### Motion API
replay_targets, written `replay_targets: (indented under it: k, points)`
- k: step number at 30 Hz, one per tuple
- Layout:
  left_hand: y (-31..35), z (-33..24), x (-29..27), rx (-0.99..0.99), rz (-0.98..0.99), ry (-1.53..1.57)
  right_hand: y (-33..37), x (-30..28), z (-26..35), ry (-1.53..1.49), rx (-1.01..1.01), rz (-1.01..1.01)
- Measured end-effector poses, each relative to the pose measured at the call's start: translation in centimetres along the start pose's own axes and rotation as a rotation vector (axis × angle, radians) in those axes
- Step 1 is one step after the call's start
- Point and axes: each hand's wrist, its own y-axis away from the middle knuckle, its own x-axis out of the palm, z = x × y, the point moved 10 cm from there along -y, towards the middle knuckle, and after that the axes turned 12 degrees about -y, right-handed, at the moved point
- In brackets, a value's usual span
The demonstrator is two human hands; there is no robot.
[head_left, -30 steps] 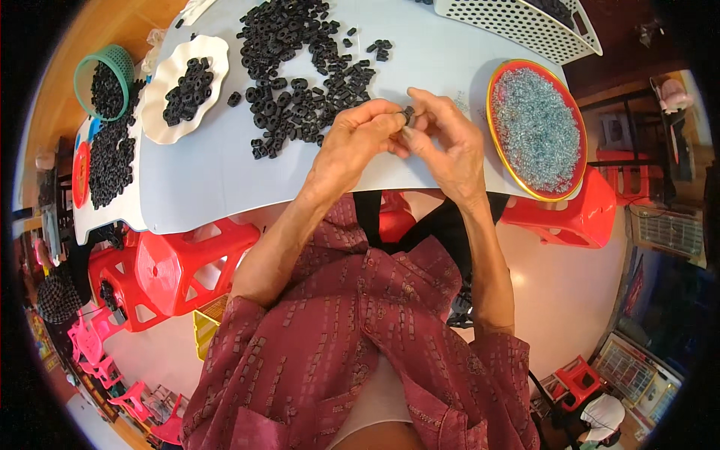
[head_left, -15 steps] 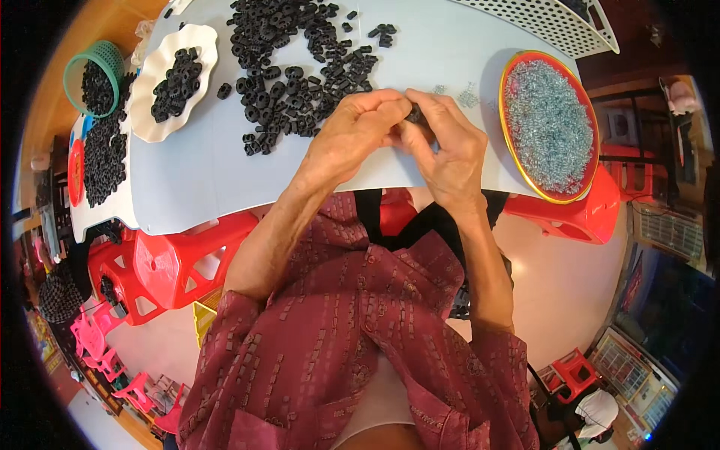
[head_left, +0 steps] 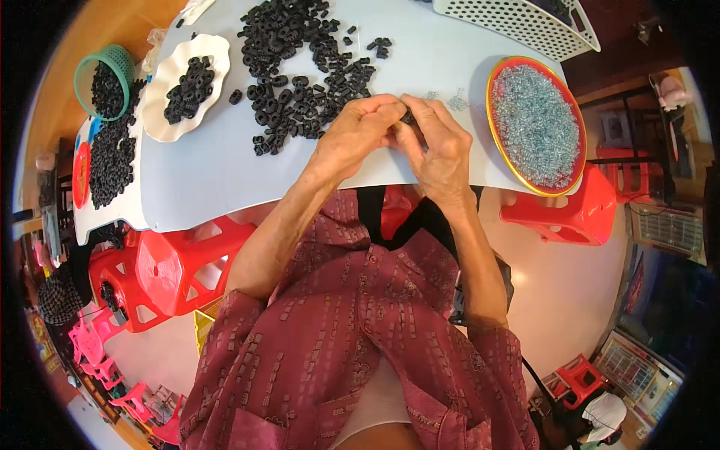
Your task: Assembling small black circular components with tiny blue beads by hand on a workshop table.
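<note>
Over the near edge of the pale table (head_left: 202,169), my two hands meet at the fingertips. Between them is a small black plastic part (head_left: 408,118), mostly covered by fingers. My left hand (head_left: 352,133) pinches from one side, my right hand (head_left: 441,146) from the other. Just beyond my left hand spreads a heap of black plastic pieces (head_left: 281,101), some rounded with holes, others narrow. To the right, a red plate with a yellow rim (head_left: 492,124) holds a mound of tiny silvery springs (head_left: 536,124). A few loose springs (head_left: 458,100) lie between it and my right hand.
A white scalloped dish (head_left: 160,120) holding more black pieces stands at the left. Beyond it, a green basket (head_left: 118,58) lies tipped among black pieces. A white perforated basket (head_left: 517,34) is at the far right. Red stools (head_left: 161,270) stand below the table's edge.
The whole view has shifted slightly, so the table things sit a little differently in it. Both hands stay pressed together around the black part, which shows less now.
</note>
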Motion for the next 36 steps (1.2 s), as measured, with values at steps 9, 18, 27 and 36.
replay_targets:
  k: [9,18,27,36]
  points:
    - [-0.2,0.3,-0.1,0.003,-0.039,-0.026,0.3,-0.2,-2.2,-0.195,0.239,-0.009]
    - [-0.2,0.1,-0.2,0.004,-0.036,-0.016,-0.3,0.0,-0.7,-0.013,0.096,0.044]
    - [0.4,-0.2,0.1,0.092,-0.019,0.032,-3.4,-1.9,0.2,-0.003,0.047,0.024]
    - [1.1,-0.7,-0.2,0.152,-0.062,-0.022,-18.5,-14.3,-6.8,0.409,0.046,-0.169]
